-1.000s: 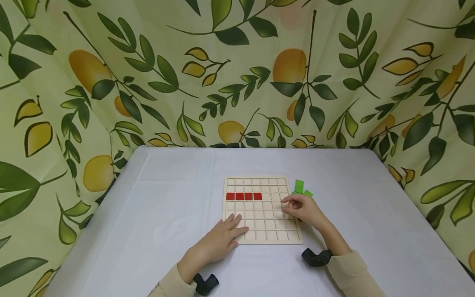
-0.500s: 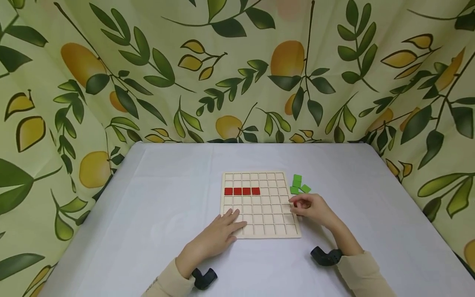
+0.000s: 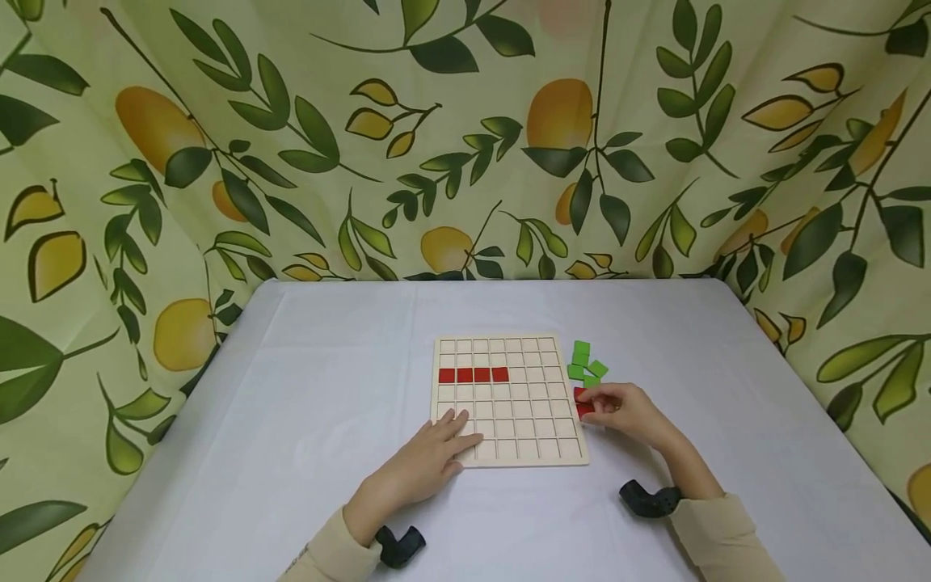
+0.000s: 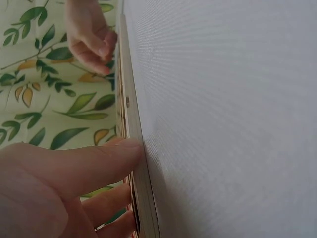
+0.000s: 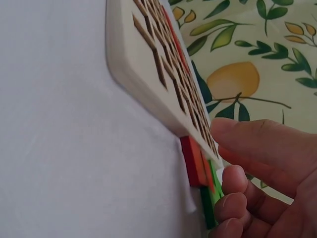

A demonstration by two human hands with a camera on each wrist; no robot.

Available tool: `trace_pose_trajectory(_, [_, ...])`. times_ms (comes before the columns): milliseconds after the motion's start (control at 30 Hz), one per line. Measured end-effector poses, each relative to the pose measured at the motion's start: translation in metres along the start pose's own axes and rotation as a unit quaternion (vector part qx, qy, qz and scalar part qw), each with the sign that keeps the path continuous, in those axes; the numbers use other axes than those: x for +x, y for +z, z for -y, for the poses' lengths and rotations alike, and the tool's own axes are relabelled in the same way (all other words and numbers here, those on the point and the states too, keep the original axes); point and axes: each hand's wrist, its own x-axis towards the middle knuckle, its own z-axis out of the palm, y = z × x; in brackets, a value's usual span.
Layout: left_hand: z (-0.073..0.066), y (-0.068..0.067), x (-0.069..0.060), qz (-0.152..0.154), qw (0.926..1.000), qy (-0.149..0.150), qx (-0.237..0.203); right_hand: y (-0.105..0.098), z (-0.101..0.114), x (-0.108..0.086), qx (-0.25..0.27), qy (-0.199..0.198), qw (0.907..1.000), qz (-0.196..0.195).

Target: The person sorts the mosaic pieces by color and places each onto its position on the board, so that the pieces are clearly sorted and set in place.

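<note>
Left hand [image 3: 420, 465]: relaxed, fingers spread and grasping nothing, at 8 o'clock on the wooden board [image 3: 521, 428], lying across its near corner; from the left wrist I see my thumb against the board's edge
Right hand [image 3: 629, 414]: released as far as I can see, at 3 o'clock just off the board; fingers loosely bent, a gap between thumb and fingers from the right wrist, fingertips right at the loose red tiles [image 3: 585, 411]
Wooden board: flat on the white surface [image 3: 327, 388], the centre of my clock, with 12 straight ahead of me; a grid splits it into square compartments
Red row [image 3: 482, 375]: four tiles side by side at 10 o'clock, filling the four leftmost compartments of the third row from the far edge
Loose red tiles: two show at 3 o'clock, just beside the board, partly covered by my fingertips
Green tiles [image 3: 576, 371]: five show at 2 o'clock, close together just outside the board, turned at differing angles
Black wrist devices [image 3: 650, 499]: one at each of my wrists, at 7 and 4 o'clock, beside the beige sleeves [image 3: 720, 533]
Curtain [image 3: 451, 194]: at 12 o'clock behind the surface and round both sides, printed with green leaves and orange fruit
</note>
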Motion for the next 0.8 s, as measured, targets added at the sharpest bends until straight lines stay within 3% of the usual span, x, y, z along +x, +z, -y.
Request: trace_pose_trajectory(800, [0.001, 0.001, -0.001, 0.001, 1.0000, -0.002, -0.006, -0.001, -0.010, -0.002, -0.017, 0.028, 0.9995, 0.007])
